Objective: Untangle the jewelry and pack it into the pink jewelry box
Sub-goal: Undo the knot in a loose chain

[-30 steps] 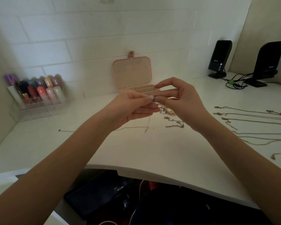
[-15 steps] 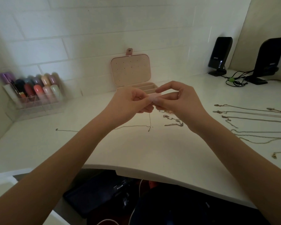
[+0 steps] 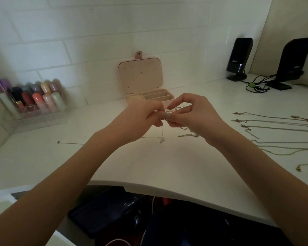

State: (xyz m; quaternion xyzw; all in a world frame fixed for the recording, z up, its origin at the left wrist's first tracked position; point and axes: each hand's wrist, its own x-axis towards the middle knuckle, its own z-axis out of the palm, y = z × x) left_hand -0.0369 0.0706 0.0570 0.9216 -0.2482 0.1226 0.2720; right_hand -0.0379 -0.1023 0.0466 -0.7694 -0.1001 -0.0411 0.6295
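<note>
Pinched between both grips, the left hand (image 3: pixel 142 118) and the right hand (image 3: pixel 190 116), a tangled thin silver chain (image 3: pixel 167 115) is held above the white bench (image 3: pixel 149 166). One strand (image 3: pixel 162 134) is seen hanging to the bench. At twelve o'clock, the open pink jewelry box (image 3: pixel 140 77) is stood; straightened chains (image 3: pixel 274 125) are laid at three o'clock.

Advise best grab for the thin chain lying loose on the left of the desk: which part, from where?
Probably pinch the thin silver chain at its free left end, where a small clasp-like bead sits, coming from straight above. It lies flat on the white desk with bare surface around that end; its right part runs behind the left forearm.
</note>
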